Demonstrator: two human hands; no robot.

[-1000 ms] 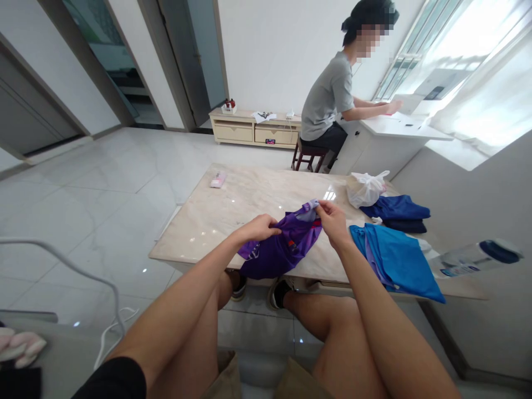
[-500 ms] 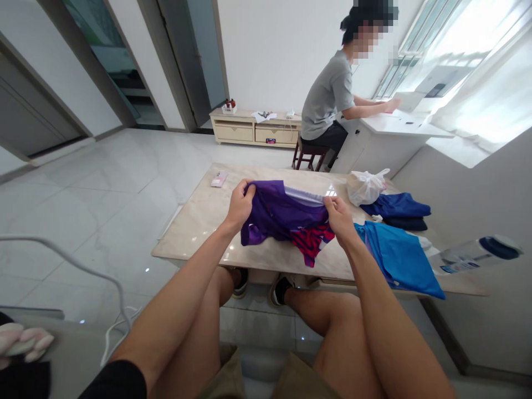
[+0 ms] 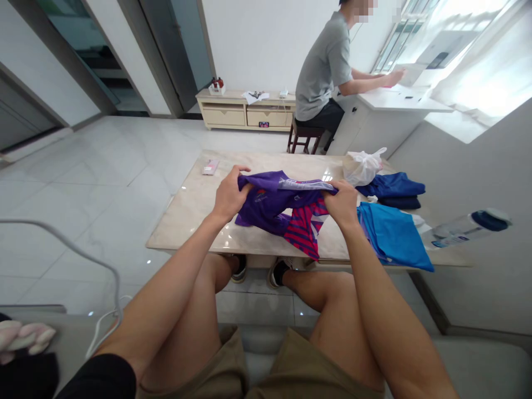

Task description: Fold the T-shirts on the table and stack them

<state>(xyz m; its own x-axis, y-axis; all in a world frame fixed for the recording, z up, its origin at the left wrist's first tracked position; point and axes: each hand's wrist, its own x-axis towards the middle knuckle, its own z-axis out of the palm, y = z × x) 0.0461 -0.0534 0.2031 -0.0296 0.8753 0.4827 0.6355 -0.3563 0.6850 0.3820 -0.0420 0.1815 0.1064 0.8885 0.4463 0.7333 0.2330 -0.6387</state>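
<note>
A purple garment point(image 3: 266, 199) with a red-striped part and a pale waistband-like edge is stretched between my hands over the marble-look table point(image 3: 183, 221). My left hand point(image 3: 231, 193) grips its left end, with the index finger reaching out along the top. Closed on the right end of the pale edge is my right hand point(image 3: 341, 204). The striped part hangs down near the table's front edge. A folded bright blue garment point(image 3: 394, 233) lies just right of my right hand.
Behind the blue garment are a white plastic bag point(image 3: 362, 166) and dark blue folded clothes point(image 3: 394, 185). A clear bottle point(image 3: 467, 228) stands at the right. A pink packet point(image 3: 210, 167) lies at the back left. A person point(image 3: 324, 66) sits at a white desk beyond.
The purple garment's top edge has tipped over, and a small logo and more of the striped part now show. Both hands have turned and moved slightly apart. The view has shifted downward.
</note>
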